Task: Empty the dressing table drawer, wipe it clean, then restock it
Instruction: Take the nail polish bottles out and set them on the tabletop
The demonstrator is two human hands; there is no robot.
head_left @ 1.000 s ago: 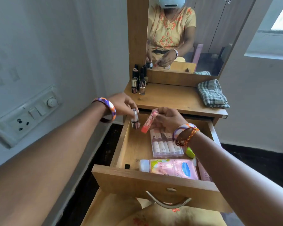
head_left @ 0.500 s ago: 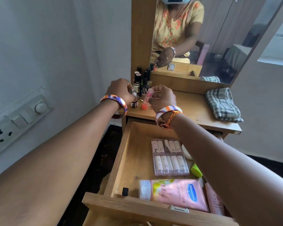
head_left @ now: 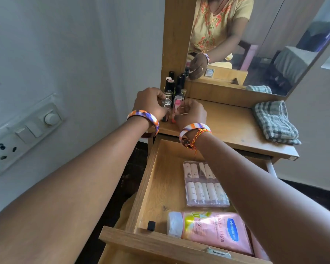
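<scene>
Both hands have carried their bottles up from the open drawer (head_left: 152, 180) to the tabletop (head_left: 225, 122), the left hand (head_left: 151, 103) gripping a clear bottle (head_left: 166, 103) and the right hand (head_left: 191, 114) pinching a pink tube (head_left: 176, 108) beside the far-left nail polishes (head_left: 174, 85), while the lotion tube (head_left: 215, 230) and lipstick case (head_left: 204, 184) still wait in the drawer.

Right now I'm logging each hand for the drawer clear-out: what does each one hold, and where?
Left hand grips a clear bottle around its body; right hand pinches a pink tube low on its side.
</scene>
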